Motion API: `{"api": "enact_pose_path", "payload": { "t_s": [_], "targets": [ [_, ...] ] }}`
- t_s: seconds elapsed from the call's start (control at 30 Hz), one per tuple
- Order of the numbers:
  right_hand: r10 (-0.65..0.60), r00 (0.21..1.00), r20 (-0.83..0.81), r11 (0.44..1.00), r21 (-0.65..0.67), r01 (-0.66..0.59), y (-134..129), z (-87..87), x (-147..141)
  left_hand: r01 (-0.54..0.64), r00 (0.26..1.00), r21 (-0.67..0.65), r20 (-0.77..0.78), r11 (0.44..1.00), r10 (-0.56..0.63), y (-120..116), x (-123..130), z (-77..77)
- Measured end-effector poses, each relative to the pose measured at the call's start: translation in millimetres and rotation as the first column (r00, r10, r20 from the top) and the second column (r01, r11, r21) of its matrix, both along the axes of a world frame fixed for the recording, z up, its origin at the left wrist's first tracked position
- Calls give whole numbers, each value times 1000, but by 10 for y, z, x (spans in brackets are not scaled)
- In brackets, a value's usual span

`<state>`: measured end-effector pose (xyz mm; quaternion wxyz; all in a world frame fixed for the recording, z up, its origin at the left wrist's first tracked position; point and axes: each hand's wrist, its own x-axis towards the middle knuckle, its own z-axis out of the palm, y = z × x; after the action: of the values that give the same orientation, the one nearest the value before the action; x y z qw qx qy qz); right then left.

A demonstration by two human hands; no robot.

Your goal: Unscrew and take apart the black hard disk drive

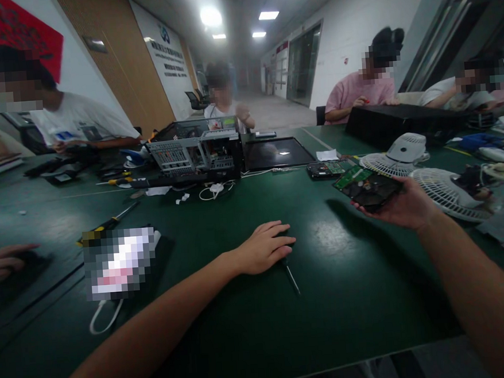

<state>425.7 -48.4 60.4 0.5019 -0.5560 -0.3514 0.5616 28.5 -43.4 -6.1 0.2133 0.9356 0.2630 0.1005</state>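
My left hand (265, 249) is palm down over the green table, its fingers loosely bent around a screwdriver (293, 279). The handle is mostly hidden under the fingers, while the thin metal shaft points toward me. On the right, my right hand (415, 205) is raised above the table and grips a flat black electronic device (370, 191) from its right edge, fingers underneath. A green circuit board (355, 176) shows along the device's far left side. Just behind it lies another flat dark unit with exposed circuitry (326, 170).
An opened metal computer case (193, 155) and a dark flat panel (277, 152) stand ahead. White fan parts (399, 155) lie at the right. At left are a yellow-black screwdriver (108, 224), a blurred phone-like object (123, 261) with a white cable, and another person's hand (7, 261). Several people sit around.
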Motion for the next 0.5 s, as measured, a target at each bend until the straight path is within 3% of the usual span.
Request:
{"api": "enact_pose_path", "payload": {
  "t_s": [0.1, 0.2, 0.4, 0.5],
  "targets": [
    [-152, 988, -20, 986, -71, 150, 46, -35, 316, -27, 1000, -6, 15, 1000, 28, 29, -108, -24],
    [-181, 982, 53, 982, -36, 183, 91, -62, 465, -89, 994, 6, 59, 996, 89, 85, -196, -62],
    [-163, 938, 305, 983, -30, 180, 195, -12, 330, -175, 982, 85, 80, 981, 169, 147, -227, -200],
    [-138, 834, 534, 987, 8, 159, 263, -55, 236, -180, 981, 90, 88, 979, 173, 135, -220, -212]
  ]
}}
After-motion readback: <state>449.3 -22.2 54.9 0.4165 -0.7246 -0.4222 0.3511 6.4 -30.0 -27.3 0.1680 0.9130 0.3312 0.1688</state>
